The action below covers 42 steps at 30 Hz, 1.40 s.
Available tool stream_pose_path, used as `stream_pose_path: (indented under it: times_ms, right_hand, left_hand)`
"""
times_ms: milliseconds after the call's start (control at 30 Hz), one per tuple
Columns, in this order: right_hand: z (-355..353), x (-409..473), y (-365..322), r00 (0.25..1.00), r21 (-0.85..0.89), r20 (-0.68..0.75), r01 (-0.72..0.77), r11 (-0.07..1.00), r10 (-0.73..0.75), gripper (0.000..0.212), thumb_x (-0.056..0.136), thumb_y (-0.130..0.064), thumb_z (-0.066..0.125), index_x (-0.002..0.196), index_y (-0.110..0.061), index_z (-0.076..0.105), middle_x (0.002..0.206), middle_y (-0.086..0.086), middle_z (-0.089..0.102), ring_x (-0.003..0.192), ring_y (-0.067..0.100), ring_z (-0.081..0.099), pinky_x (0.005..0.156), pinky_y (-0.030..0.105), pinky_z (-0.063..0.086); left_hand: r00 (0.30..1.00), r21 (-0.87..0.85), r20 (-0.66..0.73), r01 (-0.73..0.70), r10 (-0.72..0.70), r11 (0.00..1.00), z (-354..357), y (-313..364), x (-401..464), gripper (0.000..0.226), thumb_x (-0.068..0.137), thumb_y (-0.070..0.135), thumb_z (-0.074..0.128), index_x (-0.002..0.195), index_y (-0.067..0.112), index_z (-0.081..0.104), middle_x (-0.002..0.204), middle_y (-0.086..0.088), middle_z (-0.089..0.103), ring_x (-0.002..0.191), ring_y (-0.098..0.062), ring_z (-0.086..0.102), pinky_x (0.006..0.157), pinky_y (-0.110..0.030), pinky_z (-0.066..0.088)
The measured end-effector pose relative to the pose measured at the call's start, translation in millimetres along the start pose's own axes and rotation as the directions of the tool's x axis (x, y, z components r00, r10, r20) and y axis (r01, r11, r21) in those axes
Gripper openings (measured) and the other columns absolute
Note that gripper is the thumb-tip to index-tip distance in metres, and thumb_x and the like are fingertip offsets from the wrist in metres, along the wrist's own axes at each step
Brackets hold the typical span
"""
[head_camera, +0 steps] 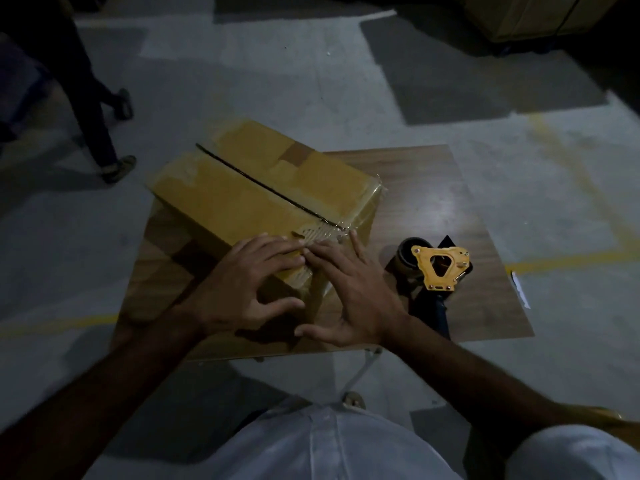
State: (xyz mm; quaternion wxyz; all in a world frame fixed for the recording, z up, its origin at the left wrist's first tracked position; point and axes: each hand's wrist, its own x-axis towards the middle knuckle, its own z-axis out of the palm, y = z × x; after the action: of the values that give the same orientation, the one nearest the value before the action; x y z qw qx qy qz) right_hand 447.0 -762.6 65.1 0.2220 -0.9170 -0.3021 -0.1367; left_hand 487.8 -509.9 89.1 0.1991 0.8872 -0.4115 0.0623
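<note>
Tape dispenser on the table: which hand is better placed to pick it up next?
Probably the right hand. The tape dispenser lies on the table just beside it, while the left hand presses the box farther away and would need to cross over.

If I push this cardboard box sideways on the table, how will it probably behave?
The cardboard box probably slides rather than tips, since it lies low and wide. Its far end seems to reach the table edge, so it might fall off. The glossy tape may feel slippery.
</note>
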Motion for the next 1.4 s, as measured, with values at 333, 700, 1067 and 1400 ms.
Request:
stream_pose_path:
  times_ms: [333,700,1067,1400]
  right_hand:
    - [-23.5,11.7,46.1,1.0,-0.132,0.016,-0.004,0.991,0.006,0.102,0.08,-0.077,0.065,0.155,-0.01,0.046,0.152,0.009,0.051,0.147,0.023,0.043,0.125,0.064,0.01]
    - [8.2,55.8,-7.4,0.999,-0.006,0.01,-0.034,0.999,0.035,0.06,0.096,-0.057,0.063,0.137,-0.014,0.065,0.131,0.004,0.062,0.126,0.019,0.056,0.128,0.057,0.007]
    - [32.6,63.7,0.4,0.943,-0.141,-0.314,-0.157,0.978,0.106,0.024,0.089,-0.042,0.079,0.096,-0.019,0.08,0.096,0.001,0.074,0.093,0.021,0.068,0.107,0.047,0.043]
    - [4.3,44.2,25.2,0.941,-0.092,-0.253,-0.256,0.962,0.226,0.044,0.086,-0.063,0.071,0.105,-0.024,0.076,0.112,-0.002,0.067,0.112,0.016,0.06,0.126,0.051,0.018]
  left_hand:
    - [0.971,-0.044,-0.211,0.108,-0.114,0.993,33.4,10.2,-3.1,0.043,0.09,0.04,0.071,0.125,0.016,0.064,0.15,0.0,0.054,0.145,-0.023,0.044,0.125,-0.059,0.021]
    - [0.977,-0.137,-0.067,0.193,-0.204,0.972,-13.1,-40.1,-20.0,0.059,0.096,0.038,0.071,0.15,0.021,0.052,0.161,0.005,0.043,0.154,-0.01,0.03,0.128,-0.042,0.016]
    - [0.892,-0.127,-0.377,0.215,-0.248,0.968,13.4,-46.3,-9.0,0.031,0.085,0.035,0.084,0.109,0.016,0.079,0.123,0.001,0.072,0.123,-0.021,0.063,0.101,-0.04,0.043]
    - [0.949,-0.065,-0.249,0.183,-0.193,0.981,0.6,-25.1,18.0,0.038,0.087,0.056,0.073,0.11,0.026,0.074,0.117,0.007,0.064,0.112,-0.012,0.057,0.098,-0.036,0.036]
